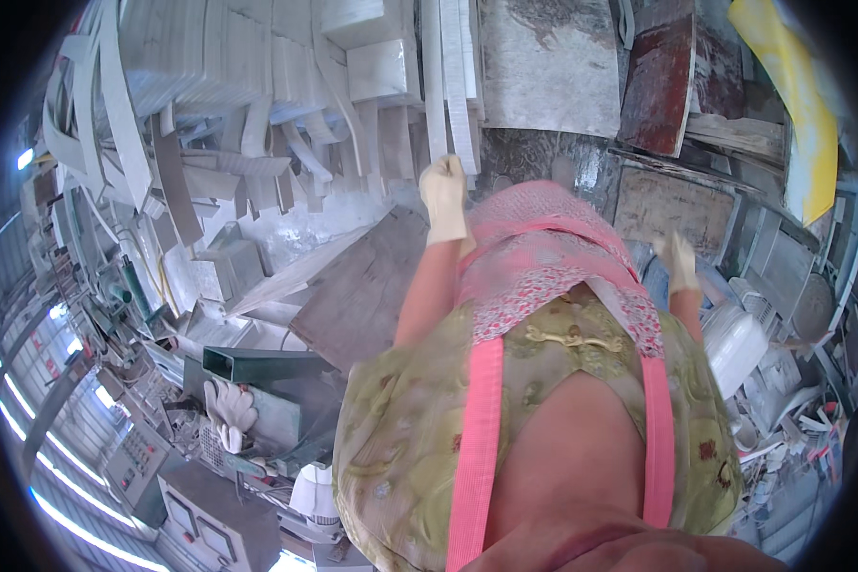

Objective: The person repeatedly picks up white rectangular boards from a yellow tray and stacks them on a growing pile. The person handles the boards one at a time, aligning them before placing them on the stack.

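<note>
I look straight down my own front: a green patterned top and a pink apron with pink straps. My left hand hangs at my side in a cream glove, fingers curled in, holding nothing, above a grey stone slab on the floor. My right hand, also in a cream glove and a little blurred, hangs at the other side with nothing in it and its fingers slightly apart, near a white plastic container.
Piles of white stone strips and offcuts cover the floor ahead and to the left. A red-brown slab and a yellow sheet lie at the upper right. A green machine with white gloves on it stands at the lower left.
</note>
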The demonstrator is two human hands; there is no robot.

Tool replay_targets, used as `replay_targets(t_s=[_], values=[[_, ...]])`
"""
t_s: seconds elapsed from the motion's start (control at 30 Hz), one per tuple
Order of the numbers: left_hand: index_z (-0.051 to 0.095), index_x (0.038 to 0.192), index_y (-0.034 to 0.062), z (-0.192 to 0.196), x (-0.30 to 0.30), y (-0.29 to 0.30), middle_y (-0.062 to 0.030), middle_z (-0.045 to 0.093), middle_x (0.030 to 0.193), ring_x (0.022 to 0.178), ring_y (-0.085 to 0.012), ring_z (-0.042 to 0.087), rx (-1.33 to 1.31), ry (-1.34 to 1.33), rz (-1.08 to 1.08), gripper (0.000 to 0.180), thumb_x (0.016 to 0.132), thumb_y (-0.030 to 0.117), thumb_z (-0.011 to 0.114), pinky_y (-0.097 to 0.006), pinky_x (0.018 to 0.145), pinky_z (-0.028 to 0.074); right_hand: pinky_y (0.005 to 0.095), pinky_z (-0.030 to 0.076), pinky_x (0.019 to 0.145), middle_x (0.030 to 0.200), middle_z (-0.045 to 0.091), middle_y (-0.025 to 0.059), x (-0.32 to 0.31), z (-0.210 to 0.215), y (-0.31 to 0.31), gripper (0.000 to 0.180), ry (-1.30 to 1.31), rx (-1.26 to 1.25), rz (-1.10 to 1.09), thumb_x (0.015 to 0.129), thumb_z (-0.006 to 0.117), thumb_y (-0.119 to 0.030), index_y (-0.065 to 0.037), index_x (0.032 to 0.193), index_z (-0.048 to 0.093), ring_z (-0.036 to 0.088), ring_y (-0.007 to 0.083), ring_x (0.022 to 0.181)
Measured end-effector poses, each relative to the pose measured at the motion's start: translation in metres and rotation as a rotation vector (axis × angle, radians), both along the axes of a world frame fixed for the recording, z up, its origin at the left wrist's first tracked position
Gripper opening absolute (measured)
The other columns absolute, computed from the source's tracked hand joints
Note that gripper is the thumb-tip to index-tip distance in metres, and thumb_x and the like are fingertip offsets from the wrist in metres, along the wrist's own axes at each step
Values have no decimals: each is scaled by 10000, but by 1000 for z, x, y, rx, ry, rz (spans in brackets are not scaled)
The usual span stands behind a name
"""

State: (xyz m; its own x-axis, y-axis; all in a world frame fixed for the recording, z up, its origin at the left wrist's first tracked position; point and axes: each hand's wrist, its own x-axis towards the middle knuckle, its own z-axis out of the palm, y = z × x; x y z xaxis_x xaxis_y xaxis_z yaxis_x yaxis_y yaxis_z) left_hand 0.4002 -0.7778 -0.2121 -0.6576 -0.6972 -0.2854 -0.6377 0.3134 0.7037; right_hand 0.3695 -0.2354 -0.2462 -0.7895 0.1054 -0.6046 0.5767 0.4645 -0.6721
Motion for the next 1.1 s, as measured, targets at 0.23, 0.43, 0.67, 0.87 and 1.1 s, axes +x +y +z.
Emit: replay_targets(t_s=[0.23, 0.43, 0.67, 0.87, 1.1], values=[[733, 951, -58, -30, -93, -87, -290, 704, 1057, 1024, -459, 670, 25, -141, 144, 463, 921, 379, 583, -471, 879, 530, 345, 570, 688, 1141, 702, 265, 129, -25, 166, 417, -254, -270, -599, 997, 658, -326, 24, 1211, 583, 721, 317, 870], [749, 1068, 3, 10, -117, -66, -213, 738, 1117, 1080, -351, 704, -870, -766, -484, 349, 892, 295, 679, -461, 916, 561, 417, 566, 864, 1299, 636, 267, 123, -58, 288, 473, -133, -548, -842, 984, 646, -246, 5, 1367, 531, 680, 364, 1051], [732, 1159, 36, 36, -141, -26, -167, 745, 1141, 1042, -285, 722, -777, -816, -794, 333, 896, 236, 695, -388, 930, 559, 384, 537, 827, 1017, 747, 116, 142, 51, 263, 497, -45, 414, -649, 988, 552, -480, -41, 1146, 723, 684, 218, 909], [728, 1155, 16, 17, -150, -48, -166, 749, 1119, 1010, -273, 725, -422, -756, -640, 324, 924, 233, 664, -373, 924, 549, 335, 541, 832, 1035, 740, 117, 96, 94, 187, 423, -136, 181, -686, 1010, 570, -404, -8, 1109, 682, 688, 158, 901], [724, 1151, -7, 88, -137, 12, -164, 754, 1093, 973, -260, 728, 102, -724, -708, 321, 957, 230, 629, -357, 917, 537, 341, 535, 848, 999, 742, 81, 88, 95, 233, 391, -97, 202, -548, 1015, 585, -409, -41, 1103, 682, 681, 143, 891]])
